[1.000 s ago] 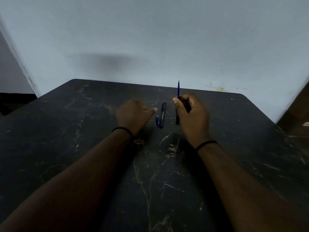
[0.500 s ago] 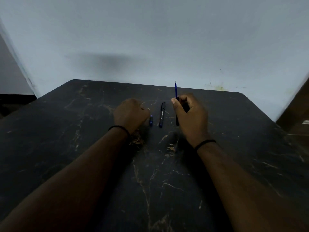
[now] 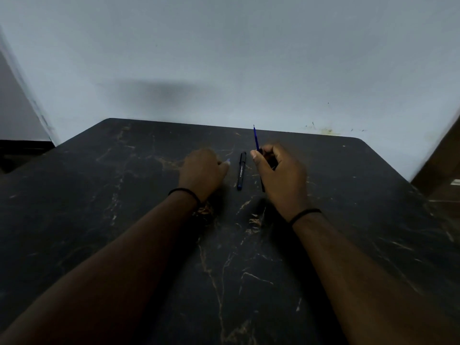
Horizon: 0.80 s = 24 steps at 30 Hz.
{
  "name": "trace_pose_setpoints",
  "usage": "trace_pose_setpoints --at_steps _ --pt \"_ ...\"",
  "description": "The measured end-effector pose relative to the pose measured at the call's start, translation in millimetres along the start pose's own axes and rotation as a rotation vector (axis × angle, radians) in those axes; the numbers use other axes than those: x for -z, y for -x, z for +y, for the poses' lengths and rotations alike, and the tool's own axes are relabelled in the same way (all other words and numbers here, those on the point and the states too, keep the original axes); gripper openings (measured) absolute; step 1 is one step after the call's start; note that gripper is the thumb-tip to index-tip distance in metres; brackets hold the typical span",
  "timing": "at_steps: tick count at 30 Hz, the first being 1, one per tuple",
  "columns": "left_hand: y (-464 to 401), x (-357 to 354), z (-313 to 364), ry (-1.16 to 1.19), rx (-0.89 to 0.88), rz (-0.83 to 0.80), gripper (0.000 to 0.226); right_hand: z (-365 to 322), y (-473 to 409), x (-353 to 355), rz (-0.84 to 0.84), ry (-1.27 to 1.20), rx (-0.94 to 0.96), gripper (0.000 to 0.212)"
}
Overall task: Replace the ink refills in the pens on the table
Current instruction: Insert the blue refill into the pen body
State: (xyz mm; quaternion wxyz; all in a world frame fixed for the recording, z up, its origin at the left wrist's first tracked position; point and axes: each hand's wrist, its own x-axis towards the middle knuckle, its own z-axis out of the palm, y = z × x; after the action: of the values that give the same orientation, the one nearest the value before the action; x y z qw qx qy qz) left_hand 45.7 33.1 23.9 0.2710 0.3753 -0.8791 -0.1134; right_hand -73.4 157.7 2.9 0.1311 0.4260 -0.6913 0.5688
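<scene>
A black pen [image 3: 241, 171] with a blue end lies on the dark marble table [image 3: 124, 195] between my hands. My right hand [image 3: 281, 175] grips a pen barrel whose thin blue refill [image 3: 256, 138] sticks up past my thumb; the black lower end [image 3: 262, 185] shows below my palm. My left hand [image 3: 202, 173] is curled to the left of the lying pen, pinching a small blue piece [image 3: 228, 160] that just shows at the fingertips. Most of that piece is hidden by my fingers.
A pale wall [image 3: 224, 58] rises right behind the table's far edge. The table's rounded right corner [image 3: 361, 141] is close to my right hand. A brown piece of furniture [image 3: 440, 175] stands at the right.
My left hand took the small blue piece from beside the lying pen and drew it left, then lifted it slightly. My right hand kept its grip and barely moved.
</scene>
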Motion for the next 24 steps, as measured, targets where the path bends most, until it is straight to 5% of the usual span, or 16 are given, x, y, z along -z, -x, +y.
trace_pose_setpoints --at_steps 11,24 --pt "-3.5 6.5 3.4 1.112 0.223 0.108 0.031 5.3 0.0 -5.5 -0.140 0.183 0.107 0.031" --pt "1.6 5.5 3.4 1.421 0.349 -0.003 0.014 -1.5 0.1 -0.5 -0.258 0.265 0.141 0.017"
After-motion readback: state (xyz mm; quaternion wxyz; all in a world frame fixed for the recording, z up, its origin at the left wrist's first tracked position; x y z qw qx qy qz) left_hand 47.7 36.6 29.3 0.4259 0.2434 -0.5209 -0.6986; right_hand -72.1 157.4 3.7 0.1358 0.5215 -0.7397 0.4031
